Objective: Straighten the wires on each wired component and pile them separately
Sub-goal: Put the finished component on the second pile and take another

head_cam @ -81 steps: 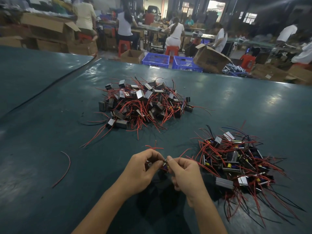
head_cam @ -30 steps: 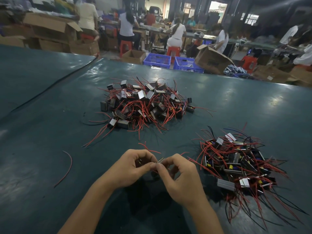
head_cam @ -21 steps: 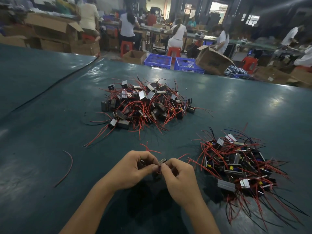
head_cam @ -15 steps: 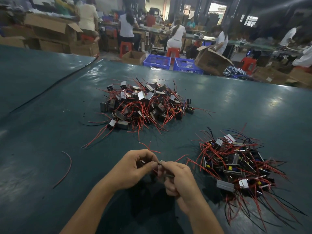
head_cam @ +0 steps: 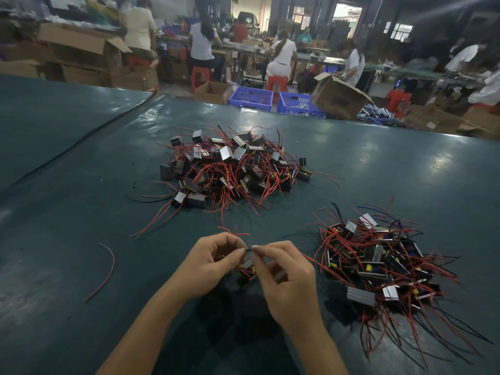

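My left hand (head_cam: 209, 263) and my right hand (head_cam: 286, 277) meet low in the middle, over the dark green table (head_cam: 81, 212). Between them sits one small wired component (head_cam: 247, 267), a dark block with a yellow spot and red wires. Both thumbs and forefingers pinch a dark wire end (head_cam: 248, 249) above it. A red wire (head_cam: 234, 232) curls out behind my left hand. A big pile of components with red wires (head_cam: 232, 169) lies farther back. A second pile (head_cam: 378, 266) lies to the right of my right hand.
A loose red wire (head_cam: 108, 269) lies on the table at the left. Beyond the far table edge stand blue crates (head_cam: 251, 98), cardboard boxes (head_cam: 338, 96) and several seated people at benches.
My hands have stayed in place, working the same component. The fingertips have shifted along the wire and now pinch its end higher up; the right hand has turned slightly.
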Demonstrator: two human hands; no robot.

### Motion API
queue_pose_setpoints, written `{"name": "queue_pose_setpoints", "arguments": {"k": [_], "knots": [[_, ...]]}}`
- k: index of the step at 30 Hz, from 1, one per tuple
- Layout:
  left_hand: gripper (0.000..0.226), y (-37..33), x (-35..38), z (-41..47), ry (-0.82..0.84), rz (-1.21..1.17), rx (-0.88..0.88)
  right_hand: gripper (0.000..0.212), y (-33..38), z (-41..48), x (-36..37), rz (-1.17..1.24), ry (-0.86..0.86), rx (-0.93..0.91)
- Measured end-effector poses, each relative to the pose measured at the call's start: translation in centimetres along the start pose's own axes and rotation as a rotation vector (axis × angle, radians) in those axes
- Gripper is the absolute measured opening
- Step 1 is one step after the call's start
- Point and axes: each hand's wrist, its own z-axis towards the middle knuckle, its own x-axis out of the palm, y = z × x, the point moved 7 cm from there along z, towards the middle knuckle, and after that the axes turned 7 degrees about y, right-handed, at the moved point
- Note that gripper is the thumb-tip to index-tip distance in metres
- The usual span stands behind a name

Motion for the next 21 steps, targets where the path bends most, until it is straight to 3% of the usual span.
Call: {"name": "queue_pose_setpoints", "arguments": {"k": [4, 12, 17, 21], "knots": [[0.01, 0.2, 0.2, -0.1, 0.03, 0.025, -0.009, 0.012, 0.1, -0.2, -0.1, -0.122, -0.006, -0.053], [0.007, 0.1, 0.5, -0.2, 0.065, -0.015, 0.001, 0.009, 0.4, -0.1, -0.2, -0.12, 0.0, -0.053], [0.009, 0.3, 0.4, -0.3, 0.024, 0.055, 0.007, 0.008, -0.9, 0.0, 0.3, -0.084, 0.06, 0.134], [0.012, -0.2, 0.6, -0.2, -0.032, 0.241, 0.092, 0.02, -2.6, -0.6, 1.1, 0.045, 0.064, 0.412]]}}
